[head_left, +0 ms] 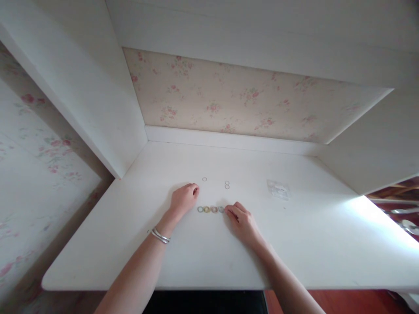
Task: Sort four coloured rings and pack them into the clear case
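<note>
A short row of small coloured rings lies flat on the white desk in the head view. It has a greenish ring at the left, then a yellow ring, a brownish ring and a grey-green ring at the right end. My right hand is closed, thumb and fingertips pinched at the right edge of the grey-green ring. Up and left of the row, my left hand rests on the desk in a loose fist, apart from the rings; nothing shows in it.
Behind the row lie a single thin ring and two thin rings touching each other. A clear plastic bag is farther right on the desk. Side panels and a low back ledge enclose the desk.
</note>
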The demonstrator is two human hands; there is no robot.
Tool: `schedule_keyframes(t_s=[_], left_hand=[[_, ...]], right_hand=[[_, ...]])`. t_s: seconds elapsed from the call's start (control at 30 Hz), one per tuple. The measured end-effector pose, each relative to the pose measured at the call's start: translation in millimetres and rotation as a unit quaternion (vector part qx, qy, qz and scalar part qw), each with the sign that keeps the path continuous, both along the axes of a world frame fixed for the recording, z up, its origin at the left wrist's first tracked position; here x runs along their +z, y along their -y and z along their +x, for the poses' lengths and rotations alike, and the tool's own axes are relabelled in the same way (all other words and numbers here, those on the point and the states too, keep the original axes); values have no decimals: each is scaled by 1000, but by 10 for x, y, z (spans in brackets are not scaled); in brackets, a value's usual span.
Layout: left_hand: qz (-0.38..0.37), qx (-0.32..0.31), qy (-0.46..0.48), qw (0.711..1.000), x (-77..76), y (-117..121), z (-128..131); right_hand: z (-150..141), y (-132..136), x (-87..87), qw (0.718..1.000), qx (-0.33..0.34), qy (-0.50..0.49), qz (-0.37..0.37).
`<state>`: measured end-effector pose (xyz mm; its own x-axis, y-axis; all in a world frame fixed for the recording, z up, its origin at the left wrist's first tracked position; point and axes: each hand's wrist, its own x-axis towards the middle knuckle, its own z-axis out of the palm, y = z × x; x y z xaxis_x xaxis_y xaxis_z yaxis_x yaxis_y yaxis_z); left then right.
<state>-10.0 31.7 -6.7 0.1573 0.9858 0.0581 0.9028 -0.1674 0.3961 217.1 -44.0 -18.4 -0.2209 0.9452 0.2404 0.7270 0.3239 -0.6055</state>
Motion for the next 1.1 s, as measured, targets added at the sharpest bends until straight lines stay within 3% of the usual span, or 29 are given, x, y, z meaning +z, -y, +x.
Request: schedule_keyframes(t_s=[0.43,1.1], left_hand=[[-1,15,-14,1000,15,4,34],[8,8,-25,1000,14,2,45]], right_hand=[[-24,-5,19,996,15,91,12],[-21,-26,3,995,22,100,6]])
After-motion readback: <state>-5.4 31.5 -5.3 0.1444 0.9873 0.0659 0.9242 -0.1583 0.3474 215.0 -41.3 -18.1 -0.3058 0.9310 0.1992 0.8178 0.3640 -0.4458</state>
